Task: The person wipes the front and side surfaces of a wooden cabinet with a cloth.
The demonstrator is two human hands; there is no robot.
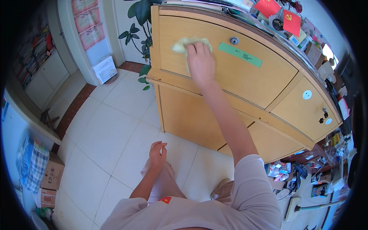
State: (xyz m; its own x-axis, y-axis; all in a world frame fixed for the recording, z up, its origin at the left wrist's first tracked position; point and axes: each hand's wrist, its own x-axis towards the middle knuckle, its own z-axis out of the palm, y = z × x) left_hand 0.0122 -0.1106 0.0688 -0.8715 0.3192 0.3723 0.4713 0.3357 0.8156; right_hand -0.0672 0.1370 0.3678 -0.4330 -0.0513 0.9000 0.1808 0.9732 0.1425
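My right hand [201,64] presses a pale yellow-green cloth [181,46] against the wooden front panel [250,83] of a cabinet, near its upper left. Part of the cloth sticks out past my fingertips. To the right of the hand the panel carries a round metal lock [234,40] and a green label strip [240,55] that bears writing. My left hand [157,153] hangs in front of my body over the tiled floor, its fingers loosely curled and apart, with nothing visible in it.
Papers, small red flags [292,22] and other clutter cover the cabinet top. A smaller door [306,107] on the right has keys [323,118] hanging at its lock. A leafy potted plant [142,17] stands beside the cabinet's left side. Cardboard boxes [52,171] are stacked at far left.
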